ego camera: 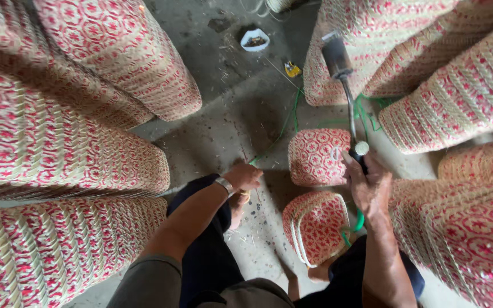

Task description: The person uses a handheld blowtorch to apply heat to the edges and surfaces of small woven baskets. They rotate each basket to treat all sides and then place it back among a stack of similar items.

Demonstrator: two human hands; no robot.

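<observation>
1. The right hand (370, 185) is shut around the lower end of a long-handled tool (346, 91), thumb and fingers wrapped tight on the dark grip just below a small white knob.
2. The tool's long axis runs almost straight up the view, leaning a little toward 11 o'clock. Its thin metal shaft rises from the hand to a thick dark cylindrical head, which points away from the person.
3. The left hand (243, 177) is loosely curled near the knee, with a metal bracelet at the wrist; whether it pinches anything cannot be told.
4. At 9 o'clock of the right hand, just beside it, lies a small red-and-cream woven basket (318, 155). A second small basket (316, 227) sits at 7 o'clock, resting against the person's leg, with a green strap beside it.
5. Green cord (295, 111) trails across the concrete floor (241, 114) toward 12 o'clock.
6. Tall stacks of woven baskets (58, 137) in the same pattern stand at 9 o'clock and at 1 to 3 o'clock.
7. A small white dish (255, 40) lies far off at 12 o'clock.
</observation>
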